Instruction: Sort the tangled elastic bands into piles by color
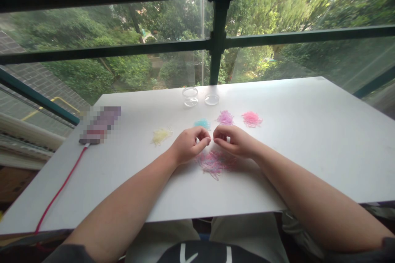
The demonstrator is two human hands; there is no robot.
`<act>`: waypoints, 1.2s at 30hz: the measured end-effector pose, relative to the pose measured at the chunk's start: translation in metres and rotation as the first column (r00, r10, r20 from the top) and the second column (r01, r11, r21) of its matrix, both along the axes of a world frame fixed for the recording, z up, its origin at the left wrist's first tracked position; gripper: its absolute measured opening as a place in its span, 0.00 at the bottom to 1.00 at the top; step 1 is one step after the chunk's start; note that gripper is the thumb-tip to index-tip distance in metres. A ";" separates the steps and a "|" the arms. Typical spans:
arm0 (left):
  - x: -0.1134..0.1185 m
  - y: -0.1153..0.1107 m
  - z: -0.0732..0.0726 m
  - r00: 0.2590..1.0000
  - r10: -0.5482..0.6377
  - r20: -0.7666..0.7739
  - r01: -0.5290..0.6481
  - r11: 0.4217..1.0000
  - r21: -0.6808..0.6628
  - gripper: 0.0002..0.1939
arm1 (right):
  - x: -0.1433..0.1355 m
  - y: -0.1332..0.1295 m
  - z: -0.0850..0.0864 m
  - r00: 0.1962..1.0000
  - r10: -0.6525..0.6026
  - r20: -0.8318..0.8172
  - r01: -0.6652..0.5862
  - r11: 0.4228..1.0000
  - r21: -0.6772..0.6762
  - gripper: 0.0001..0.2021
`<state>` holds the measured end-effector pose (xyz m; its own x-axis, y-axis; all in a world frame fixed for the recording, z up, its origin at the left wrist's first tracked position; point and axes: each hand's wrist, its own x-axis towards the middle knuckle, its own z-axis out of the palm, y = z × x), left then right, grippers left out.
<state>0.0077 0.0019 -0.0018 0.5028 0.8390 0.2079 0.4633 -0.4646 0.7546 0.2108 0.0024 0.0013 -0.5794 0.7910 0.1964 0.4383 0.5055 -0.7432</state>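
My left hand (193, 144) and my right hand (234, 141) meet fingertip to fingertip above the middle of the table. Both pinch what looks like a thin, pale elastic band (212, 139), stretched across the small gap between them. Just below my hands lies a mixed pile of pink, purple and pale elastic bands (214, 166). Beyond them are sorted heaps: blue bands (202, 123), purple bands (225, 118) and pink bands (252, 119). A heap of yellow bands (161, 136) lies to the left of my left hand.
A clear round container (190, 98) and a clear shallow lid (212, 99) stand near the back edge of the white table (308, 131). At left lies a blurred-out device (101, 125) with a red cable (63, 187). Dark-framed windows rise behind the table.
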 end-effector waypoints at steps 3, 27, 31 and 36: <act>0.000 0.000 -0.001 1.000 0.021 0.008 -0.021 0.999 -0.025 0.08 | 0.000 0.000 -0.001 1.000 -0.002 -0.023 0.002 1.000 0.028 0.03; 0.000 0.000 -0.003 0.999 0.024 0.032 -0.023 0.999 -0.030 0.09 | -0.002 0.000 -0.001 0.999 -0.029 0.016 0.027 0.991 0.133 0.04; 0.000 0.000 -0.003 0.999 0.007 0.038 -0.006 0.999 -0.031 0.08 | -0.002 0.000 -0.001 0.999 -0.035 0.025 0.032 0.991 0.129 0.04; 0.000 0.000 -0.003 0.999 -0.005 0.041 0.006 1.000 -0.029 0.08 | -0.003 0.001 0.000 0.998 -0.041 0.047 0.035 0.992 0.125 0.05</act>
